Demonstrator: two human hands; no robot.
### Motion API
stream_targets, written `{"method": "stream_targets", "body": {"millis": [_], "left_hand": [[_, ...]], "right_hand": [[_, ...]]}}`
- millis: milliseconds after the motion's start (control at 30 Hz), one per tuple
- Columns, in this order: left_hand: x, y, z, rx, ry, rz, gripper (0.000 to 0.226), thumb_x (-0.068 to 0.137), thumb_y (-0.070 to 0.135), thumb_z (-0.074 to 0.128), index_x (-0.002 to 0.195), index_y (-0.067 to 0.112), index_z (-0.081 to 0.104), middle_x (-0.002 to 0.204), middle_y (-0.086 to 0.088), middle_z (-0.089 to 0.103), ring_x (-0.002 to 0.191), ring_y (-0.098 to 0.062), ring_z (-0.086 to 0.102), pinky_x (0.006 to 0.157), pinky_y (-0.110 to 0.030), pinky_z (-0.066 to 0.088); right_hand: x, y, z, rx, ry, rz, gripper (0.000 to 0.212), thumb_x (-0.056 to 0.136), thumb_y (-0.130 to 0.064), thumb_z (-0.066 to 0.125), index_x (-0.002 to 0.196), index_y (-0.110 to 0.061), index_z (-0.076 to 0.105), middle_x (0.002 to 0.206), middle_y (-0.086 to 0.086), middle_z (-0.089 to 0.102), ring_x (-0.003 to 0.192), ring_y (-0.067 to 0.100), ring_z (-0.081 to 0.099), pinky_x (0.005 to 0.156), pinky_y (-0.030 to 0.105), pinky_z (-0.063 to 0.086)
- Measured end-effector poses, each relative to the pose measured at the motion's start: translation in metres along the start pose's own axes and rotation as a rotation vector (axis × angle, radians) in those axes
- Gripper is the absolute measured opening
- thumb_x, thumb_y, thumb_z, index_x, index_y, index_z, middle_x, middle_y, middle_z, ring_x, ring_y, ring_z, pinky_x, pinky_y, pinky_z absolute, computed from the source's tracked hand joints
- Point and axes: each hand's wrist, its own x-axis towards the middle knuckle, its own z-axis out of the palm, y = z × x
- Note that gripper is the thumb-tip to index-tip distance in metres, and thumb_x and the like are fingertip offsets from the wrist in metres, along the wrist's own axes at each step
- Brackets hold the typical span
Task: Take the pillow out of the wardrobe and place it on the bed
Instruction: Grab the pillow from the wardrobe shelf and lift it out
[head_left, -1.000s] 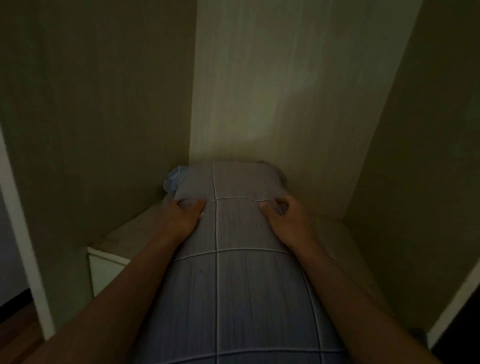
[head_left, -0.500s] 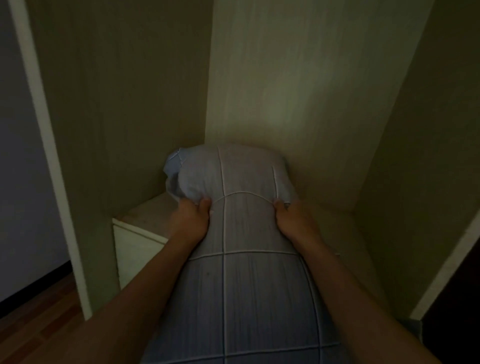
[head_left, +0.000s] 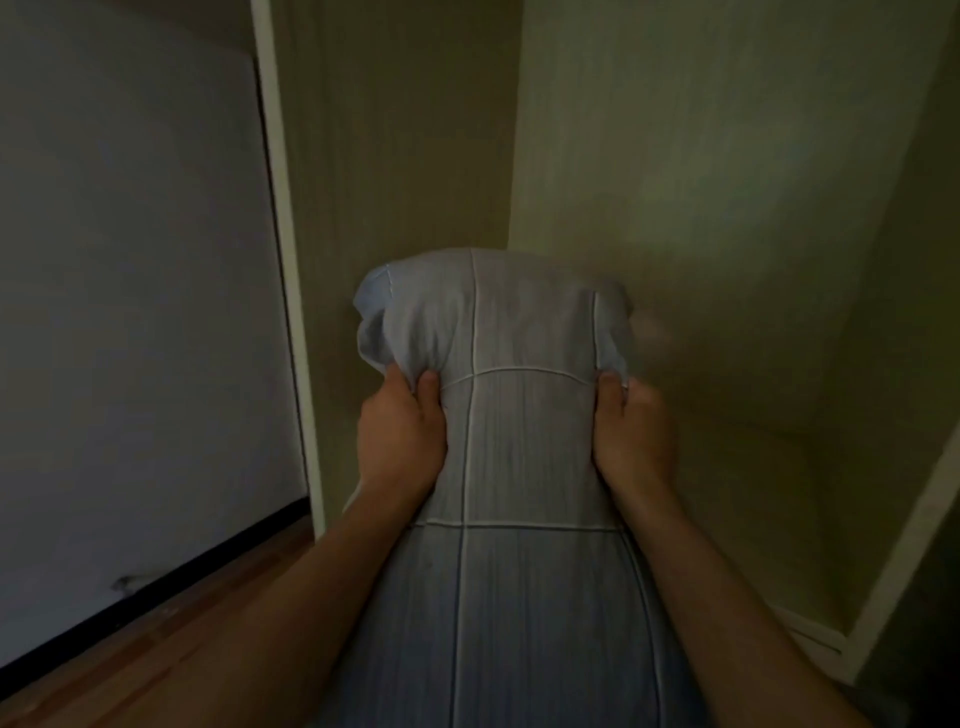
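A long pale blue-grey pillow (head_left: 524, 452) with thin white grid lines runs from the bottom of the view up toward the wardrobe (head_left: 727, 218). My left hand (head_left: 402, 436) grips its left side near the far end, bunching the cloth. My right hand (head_left: 631, 434) grips the right side at the same height. The pillow's far end is raised in front of the wardrobe's inner corner. Its near end is cut off by the frame. No bed is in view.
The wardrobe's pale side panel edge (head_left: 283, 249) stands to the left of the pillow. A white wall (head_left: 130, 312) with a dark skirting strip lies beyond it. Brown wooden floor (head_left: 171, 639) fills the lower left. The wardrobe's white right frame (head_left: 904, 551) slants at the right.
The pillow has risen off the wardrobe shelf and come toward me. The view has pulled back and swung, so the wall and floor now show at left and the shelf is hidden.
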Motion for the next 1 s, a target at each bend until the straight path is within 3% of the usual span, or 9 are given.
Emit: {"method": "stream_targets", "body": {"millis": [133, 267, 400, 567, 700, 767, 900, 1000], "left_hand": [[0.012, 0.011, -0.043, 0.038, 0.105, 0.065, 0.026, 0.098, 0.027, 0.046, 0.107, 0.006, 0.057, 0.08, 0.005, 0.054, 0.07, -0.014, 0.051, 0.06, -0.023, 0.031], [0.029, 0.004, -0.085, 0.111, 0.177, 0.076, 0.018, 0.099, 0.026, 0.044, 0.085, 0.014, 0.049, 0.065, 0.006, 0.05, 0.062, -0.021, 0.05, 0.056, -0.026, 0.026], [0.042, -0.01, -0.126, 0.191, 0.272, 0.108, 0.022, 0.098, 0.021, 0.046, 0.076, 0.018, 0.044, 0.071, -0.021, 0.063, 0.063, -0.038, 0.058, 0.057, -0.031, 0.027], [0.06, -0.034, -0.184, 0.242, 0.363, 0.142, 0.027, 0.096, 0.017, 0.049, 0.07, 0.017, 0.041, 0.061, -0.021, 0.059, 0.055, -0.036, 0.054, 0.054, -0.031, 0.02], [0.073, -0.056, -0.228, 0.268, 0.414, 0.144, 0.029, 0.096, 0.014, 0.051, 0.069, 0.014, 0.041, 0.064, -0.028, 0.059, 0.056, -0.038, 0.053, 0.055, -0.033, 0.016], [0.078, -0.064, -0.245, 0.273, 0.43, 0.153, 0.031, 0.096, 0.013, 0.051, 0.068, 0.013, 0.04, 0.059, -0.023, 0.056, 0.053, -0.034, 0.049, 0.054, -0.032, 0.012], [0.085, -0.081, -0.275, 0.27, 0.444, 0.164, 0.033, 0.096, 0.012, 0.05, 0.066, 0.012, 0.037, 0.051, 0.009, 0.036, 0.044, -0.01, 0.033, 0.053, -0.029, 0.013], [0.087, -0.098, -0.301, 0.266, 0.467, 0.137, 0.033, 0.097, 0.012, 0.05, 0.066, 0.011, 0.037, 0.051, 0.011, 0.033, 0.045, -0.006, 0.033, 0.053, -0.028, 0.014]], "right_hand": [[-0.012, -0.041, 0.002, 0.088, 0.042, -0.084, 0.045, 0.101, -0.034, 0.041, 0.059, -0.017, 0.042, 0.059, -0.005, 0.048, 0.063, 0.022, 0.051, 0.054, 0.032, 0.024], [-0.028, -0.08, 0.017, 0.158, 0.08, -0.166, 0.044, 0.1, -0.03, 0.044, 0.058, -0.021, 0.037, 0.057, -0.006, 0.042, 0.06, 0.02, 0.045, 0.056, 0.03, 0.021], [-0.047, -0.11, 0.045, 0.257, 0.061, -0.187, 0.039, 0.1, -0.031, 0.044, 0.064, -0.019, 0.043, 0.06, -0.005, 0.047, 0.063, 0.021, 0.05, 0.06, 0.029, 0.028], [-0.072, -0.153, 0.091, 0.356, 0.025, -0.224, 0.045, 0.101, -0.031, 0.044, 0.057, -0.025, 0.034, 0.058, -0.007, 0.046, 0.055, 0.013, 0.045, 0.057, 0.029, 0.023], [-0.097, -0.186, 0.128, 0.447, -0.008, -0.266, 0.036, 0.101, -0.034, 0.041, 0.067, -0.026, 0.048, 0.067, -0.004, 0.056, 0.065, 0.014, 0.053, 0.061, 0.025, 0.032], [-0.106, -0.197, 0.142, 0.487, -0.033, -0.284, 0.034, 0.102, -0.034, 0.04, 0.074, -0.021, 0.054, 0.068, -0.005, 0.057, 0.065, 0.012, 0.055, 0.064, 0.025, 0.036], [-0.124, -0.218, 0.169, 0.516, -0.077, -0.301, 0.036, 0.102, -0.034, 0.039, 0.069, -0.023, 0.05, 0.065, -0.008, 0.055, 0.061, 0.004, 0.052, 0.06, 0.024, 0.035], [-0.14, -0.234, 0.193, 0.52, -0.108, -0.32, 0.033, 0.102, -0.033, 0.04, 0.073, -0.023, 0.053, 0.066, -0.01, 0.055, 0.062, -0.001, 0.051, 0.06, 0.023, 0.035]]}}
